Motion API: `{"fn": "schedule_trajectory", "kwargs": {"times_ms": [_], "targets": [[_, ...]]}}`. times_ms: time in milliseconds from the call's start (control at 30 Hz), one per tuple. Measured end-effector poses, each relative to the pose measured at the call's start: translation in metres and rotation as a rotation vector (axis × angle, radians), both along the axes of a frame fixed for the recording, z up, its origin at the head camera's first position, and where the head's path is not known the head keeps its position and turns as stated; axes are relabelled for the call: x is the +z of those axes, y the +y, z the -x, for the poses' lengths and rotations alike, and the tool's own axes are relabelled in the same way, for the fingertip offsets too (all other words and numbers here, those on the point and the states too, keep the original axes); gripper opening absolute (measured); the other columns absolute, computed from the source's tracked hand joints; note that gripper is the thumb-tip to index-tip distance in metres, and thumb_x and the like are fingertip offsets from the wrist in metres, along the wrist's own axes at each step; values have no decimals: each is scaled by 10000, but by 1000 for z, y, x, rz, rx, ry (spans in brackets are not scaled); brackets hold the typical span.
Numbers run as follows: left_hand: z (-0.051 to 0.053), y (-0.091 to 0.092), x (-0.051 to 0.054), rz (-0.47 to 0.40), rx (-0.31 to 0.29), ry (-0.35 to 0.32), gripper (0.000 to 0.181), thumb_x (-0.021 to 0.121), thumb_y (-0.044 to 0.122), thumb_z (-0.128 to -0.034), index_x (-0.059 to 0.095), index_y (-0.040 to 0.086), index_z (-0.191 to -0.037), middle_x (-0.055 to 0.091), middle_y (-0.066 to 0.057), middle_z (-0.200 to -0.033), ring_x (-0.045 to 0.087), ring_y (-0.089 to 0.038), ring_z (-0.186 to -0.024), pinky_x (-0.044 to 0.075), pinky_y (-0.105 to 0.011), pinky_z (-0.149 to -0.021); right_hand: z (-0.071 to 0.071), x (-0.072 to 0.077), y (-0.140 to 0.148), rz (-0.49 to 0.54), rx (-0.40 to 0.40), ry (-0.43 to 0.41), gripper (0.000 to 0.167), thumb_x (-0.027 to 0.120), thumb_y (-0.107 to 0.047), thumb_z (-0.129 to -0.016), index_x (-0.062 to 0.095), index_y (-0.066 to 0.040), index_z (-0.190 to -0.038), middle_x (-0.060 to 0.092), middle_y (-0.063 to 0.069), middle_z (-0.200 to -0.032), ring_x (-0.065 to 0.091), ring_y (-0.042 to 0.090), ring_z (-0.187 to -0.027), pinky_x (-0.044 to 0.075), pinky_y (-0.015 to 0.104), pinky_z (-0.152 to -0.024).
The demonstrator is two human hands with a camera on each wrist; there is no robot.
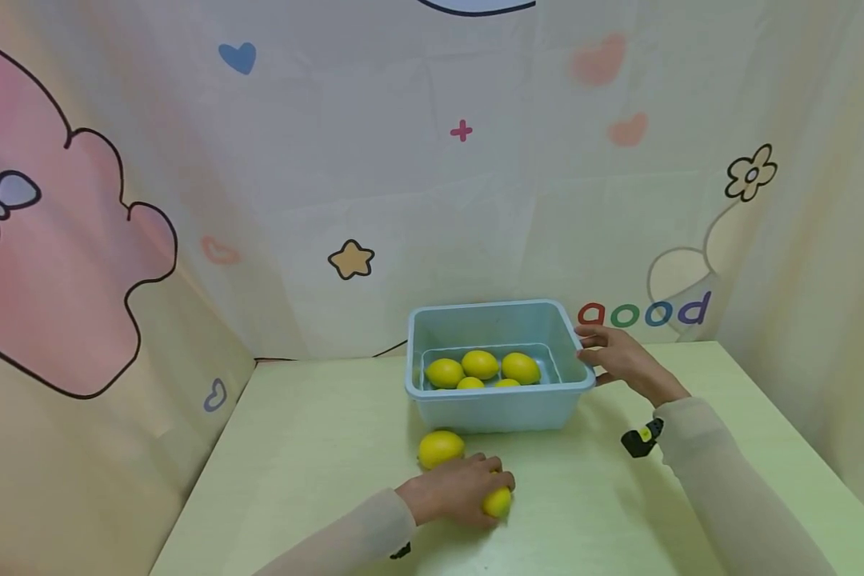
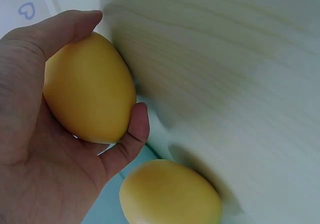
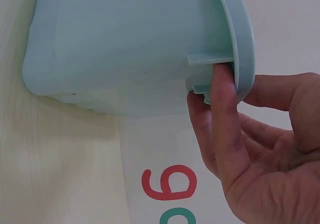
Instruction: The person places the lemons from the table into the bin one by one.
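Note:
My left hand grips a yellow lemon on the table in front of the bin. The left wrist view shows the thumb and a curled finger around this lemon. Just behind the hand lies a second lemon, close to the bin's front wall. At the right end of the light blue plastic bin, my right hand holds the rim. Its fingers reach under the rim, with the thumb on the other side, in the right wrist view. Several lemons lie inside the bin; its front wall partly hides the nearer ones.
The bin stands near the back of the pale wooden table. Behind it hangs a printed curtain with hearts, a star and coloured letters; similar cloth encloses both sides.

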State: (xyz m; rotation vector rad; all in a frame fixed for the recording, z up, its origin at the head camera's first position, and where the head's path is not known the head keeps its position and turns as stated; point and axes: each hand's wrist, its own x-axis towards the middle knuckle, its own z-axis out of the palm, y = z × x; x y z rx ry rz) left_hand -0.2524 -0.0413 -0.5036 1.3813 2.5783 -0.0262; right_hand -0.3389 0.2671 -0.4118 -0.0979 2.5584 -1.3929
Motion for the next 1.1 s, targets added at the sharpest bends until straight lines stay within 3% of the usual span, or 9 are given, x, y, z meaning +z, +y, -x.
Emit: {"fn": "schedule_trajectory", "kwargs": {"times_ms": [300, 600, 800, 1100], "targets": [[-3, -5, 7, 3, -18, 9, 473, 733, 430, -845, 545, 323, -1266, 556, 100, -1119, 502, -76, -961, 488, -194, -861, 0, -1, 1, 7, 9, 9, 651, 555, -167, -982, 248, -12, -1535, 351, 298, -1498, 490, 460, -1272, 609, 441, -835], [-6, -15, 29, -46, 46, 18, 495, 746, 387, -844, 538, 326, -1289, 551, 79, -1200, 531, -85, -1021, 525, -220, -803, -1, 0, -1, 6, 5, 8, 644, 554, -162, -985, 253, -11, -1534, 354, 294, -1498, 492, 448, -1267, 613, 421, -829], [-7, -20, 41, -80, 28, 91, 492, 748, 390, -836, 546, 309, -1276, 553, 74, -1200, 548, -100, -1047, 526, -203, -834, 0, -2, -1, 17, 0, -4, 644, 562, -164, -982, 260, -17, -1532, 357, 292, -1497, 497, 440, -1259, 613, 415, -829], [-6, -24, 69, -109, 18, 160, 507, 725, 379, -855, 541, 280, -1317, 559, 61, -1200, 542, -105, -1018, 520, -196, -805, 0, -2, 1, 21, 4, 6, 646, 555, -167, -986, 253, -19, -1536, 351, 294, -1501, 494, 451, -1265, 612, 424, -831]]}}
